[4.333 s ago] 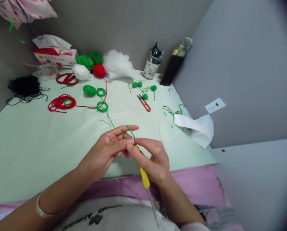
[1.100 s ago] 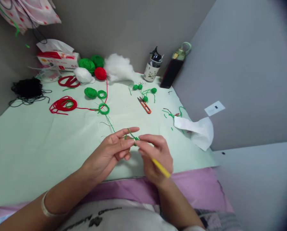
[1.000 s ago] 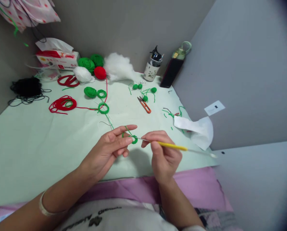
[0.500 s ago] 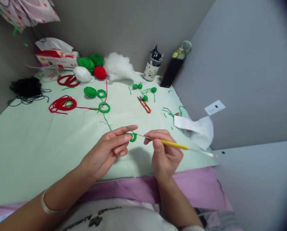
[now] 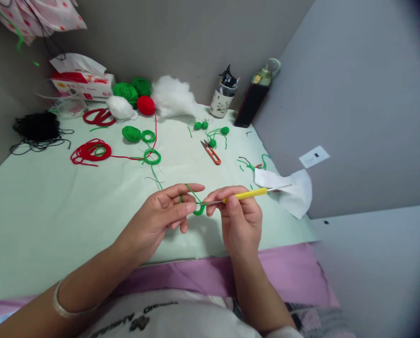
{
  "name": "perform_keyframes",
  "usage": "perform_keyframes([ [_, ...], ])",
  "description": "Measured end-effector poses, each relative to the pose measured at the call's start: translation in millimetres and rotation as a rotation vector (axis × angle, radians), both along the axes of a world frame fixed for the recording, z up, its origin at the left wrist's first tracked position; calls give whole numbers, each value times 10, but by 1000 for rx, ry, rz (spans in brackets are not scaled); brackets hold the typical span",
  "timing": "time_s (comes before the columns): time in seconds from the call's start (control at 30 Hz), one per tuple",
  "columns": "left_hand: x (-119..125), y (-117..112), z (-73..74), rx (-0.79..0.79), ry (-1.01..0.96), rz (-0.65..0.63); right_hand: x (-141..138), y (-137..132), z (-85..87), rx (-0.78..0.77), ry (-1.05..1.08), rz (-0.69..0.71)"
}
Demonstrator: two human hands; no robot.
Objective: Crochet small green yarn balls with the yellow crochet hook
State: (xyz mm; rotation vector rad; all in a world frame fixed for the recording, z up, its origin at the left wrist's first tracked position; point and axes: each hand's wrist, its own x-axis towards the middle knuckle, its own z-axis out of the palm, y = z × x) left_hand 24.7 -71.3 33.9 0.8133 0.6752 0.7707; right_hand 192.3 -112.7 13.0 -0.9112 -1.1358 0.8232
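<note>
My left hand [image 5: 160, 218] pinches a small green crocheted ring [image 5: 199, 209] between thumb and middle finger, with the green yarn strand [image 5: 192, 190] looped over its outstretched index finger. That strand runs back across the table to a green yarn coil [image 5: 151, 156]. My right hand [image 5: 236, 216] is closed on a yellow-handled crochet hook [image 5: 245, 194], held nearly level, its metal tip in the green ring. Both hands hover just above the pale green table [image 5: 55, 211] near its front edge.
Orange thread snips [image 5: 211, 151] lie beyond my hands. Green crocheted balls [image 5: 210, 131], red yarn [image 5: 88, 151], yarn balls [image 5: 134, 94], white stuffing [image 5: 172, 97], a tissue box [image 5: 83, 84], black yarn [image 5: 35, 126], a cup [image 5: 223, 98], a bottle [image 5: 257, 91] and white paper [image 5: 290, 188] ring the table.
My right hand turned the hook from pointing down toward me to lying level, handle to the right, and drew close to the left fingers. The green ring now shows at the hook's tip.
</note>
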Motion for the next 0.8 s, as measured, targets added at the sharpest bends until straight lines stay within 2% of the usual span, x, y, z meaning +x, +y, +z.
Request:
perform_keyframes([
  [0.07,4,-2,-5,12,21,20,12,-41,10,110,-207,-70],
  [0.13,16,-13,-9,20,27,45,18,-88,0,282,-567,-157],
  [0.2,27,-23,-7,-22,-18,33,21,-123,-29,445,-888,-228],
  [0.23,29,-23,-2,-59,-51,14,21,-130,-46,488,-967,-259],
  [0.3,22,-17,11,-140,-95,-25,21,-120,-70,475,-908,-275],
  [0.4,-1,-3,22,-171,-80,-25,18,-56,-58,284,-471,-205],
  [0.47,-5,-10,15,-102,-26,3,11,-12,-36,147,-178,-121],
  [0.53,9,-33,0,1,48,46,-2,7,-33,78,-80,-71],
  [0.6,36,-62,-13,76,105,84,-20,-9,-61,119,-253,-117],
  [0.7,72,-76,-14,53,79,77,-40,-59,-126,354,-676,-293],
  [0.77,70,-54,-5,-37,7,18,-39,-72,-142,452,-753,-343],
  [0.8,60,-35,-1,-85,-29,-7,-33,-68,-135,428,-720,-320],
])
